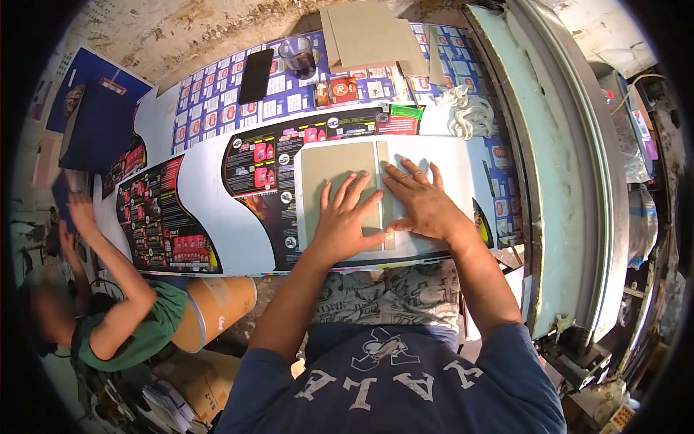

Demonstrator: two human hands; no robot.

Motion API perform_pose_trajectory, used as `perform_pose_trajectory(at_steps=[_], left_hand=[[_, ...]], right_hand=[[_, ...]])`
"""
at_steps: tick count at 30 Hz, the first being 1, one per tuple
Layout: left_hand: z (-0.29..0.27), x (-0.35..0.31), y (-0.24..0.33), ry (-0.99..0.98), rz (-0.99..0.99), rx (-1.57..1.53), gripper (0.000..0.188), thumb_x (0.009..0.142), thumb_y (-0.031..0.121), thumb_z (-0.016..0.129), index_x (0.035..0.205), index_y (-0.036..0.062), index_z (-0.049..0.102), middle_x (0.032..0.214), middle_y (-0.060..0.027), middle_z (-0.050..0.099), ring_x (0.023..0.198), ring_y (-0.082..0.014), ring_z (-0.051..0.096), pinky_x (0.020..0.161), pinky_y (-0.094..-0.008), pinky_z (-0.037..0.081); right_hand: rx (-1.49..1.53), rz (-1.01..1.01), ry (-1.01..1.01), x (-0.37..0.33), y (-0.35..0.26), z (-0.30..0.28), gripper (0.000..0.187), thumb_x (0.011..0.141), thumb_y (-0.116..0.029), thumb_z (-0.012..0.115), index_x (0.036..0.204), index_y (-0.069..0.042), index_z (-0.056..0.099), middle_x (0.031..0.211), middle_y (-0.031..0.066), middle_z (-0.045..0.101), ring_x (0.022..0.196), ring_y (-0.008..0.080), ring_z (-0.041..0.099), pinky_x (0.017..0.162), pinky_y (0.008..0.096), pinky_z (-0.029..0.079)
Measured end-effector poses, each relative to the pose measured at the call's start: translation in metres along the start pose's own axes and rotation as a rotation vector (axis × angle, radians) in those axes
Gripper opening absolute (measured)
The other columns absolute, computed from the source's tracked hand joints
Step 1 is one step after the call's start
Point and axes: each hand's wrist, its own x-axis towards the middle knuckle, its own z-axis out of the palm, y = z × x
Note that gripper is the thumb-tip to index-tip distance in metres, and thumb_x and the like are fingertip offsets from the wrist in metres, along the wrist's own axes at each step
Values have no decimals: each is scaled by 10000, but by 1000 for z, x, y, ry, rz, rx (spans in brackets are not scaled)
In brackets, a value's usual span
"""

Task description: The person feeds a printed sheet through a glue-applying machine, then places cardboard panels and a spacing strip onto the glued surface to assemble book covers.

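A grey-brown cardboard panel lies flat on a white sheet, with a narrow cardboard strip just right of it. My left hand rests palm down on the panel with its fingers spread, its thumb reaching across to the strip. On the white sheet right of the strip lies my right hand, flat with fingers apart, its thumb near the strip and close to my left thumb. Neither hand grips anything. Parts of the panel and strip are hidden beneath my hands.
Printed sheets cover the table. Behind lie cardboard panels, a glass, a phone, a white rag and a green packet. A long machine borders the right. At left, another person handles a blue panel.
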Motion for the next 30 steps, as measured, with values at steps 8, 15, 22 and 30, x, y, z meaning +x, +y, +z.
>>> perform_pose_trajectory(at_steps=[8, 15, 22, 30], left_hand=[[-1, 1, 1, -4, -7, -7, 834, 738, 594, 786, 1415, 159, 569, 1606, -135, 332, 1507, -346, 261, 1181, -669, 129], [-1, 2, 2, -4, -11, -11, 830, 731, 584, 798, 1397, 137, 588, 1608, -144, 334, 1506, -354, 263, 1178, -671, 126], [-1, 1, 2, -3, -9, 5, 836, 728, 595, 800, 1401, 146, 589, 1616, -139, 320, 1508, -360, 258, 1176, -674, 121], [2, 0, 1, -5, -6, 12, 838, 731, 588, 798, 1411, 150, 581, 1614, -137, 315, 1506, -361, 258, 1180, -679, 114]], right_hand=[[-16, -18, -15, 1, 4, 3, 963, 734, -500, 805, 1536, -121, 430, 1658, 57, 309, 1560, 287, 179, 1207, 670, 92], [-16, -28, 2, 1, 3, 2, 922, 718, -429, 840, 1501, -110, 470, 1642, 48, 340, 1550, 299, 206, 1209, 666, 124], [-3, -40, 21, 2, 6, 3, 914, 707, -425, 845, 1490, -117, 489, 1639, 38, 348, 1552, 286, 203, 1202, 674, 139], [10, -22, 21, 2, 7, 6, 919, 699, -439, 846, 1487, -126, 494, 1637, 16, 355, 1552, 272, 206, 1206, 678, 108]])
